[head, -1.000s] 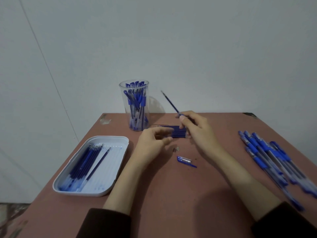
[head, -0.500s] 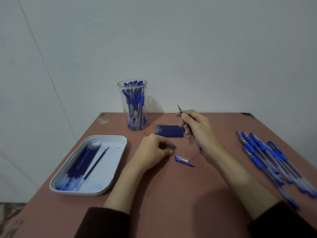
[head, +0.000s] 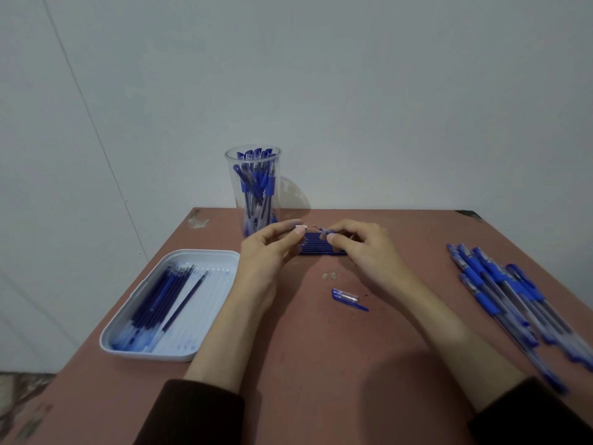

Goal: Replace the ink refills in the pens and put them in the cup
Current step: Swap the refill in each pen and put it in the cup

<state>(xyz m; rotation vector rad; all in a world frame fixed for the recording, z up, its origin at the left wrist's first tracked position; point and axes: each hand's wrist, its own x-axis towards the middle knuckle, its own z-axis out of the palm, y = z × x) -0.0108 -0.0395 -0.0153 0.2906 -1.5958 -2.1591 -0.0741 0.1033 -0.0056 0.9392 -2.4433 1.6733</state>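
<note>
Pinching a pale piece (head: 300, 227) between thumb and forefinger of the left hand (head: 272, 252). Gripping a thin pen part (head: 322, 231) in the right hand (head: 364, 248), with its metal point aimed left at that piece and a hair apart from it. Cannot tell whether bare refill or barrel, hidden mostly by fingers. Directly under both grips, a row of fresh refills (head: 324, 250) on the table (head: 321, 364). Just beyond the left fingertips, the cup (head: 253, 187), already crowded with pens. Nearer than the right grip, two loose scraps (head: 330, 275) and a cap (head: 346, 297).

Likely trouble from here:
- Missing the point and fumbling the little piece down among the refills, hard to spot there.
- Squeezing too hard and flicking it off the table.
- Smearing ink on fingertips from the exposed point.
- Knocking the refill row crooked with a lowered wrist.
</note>
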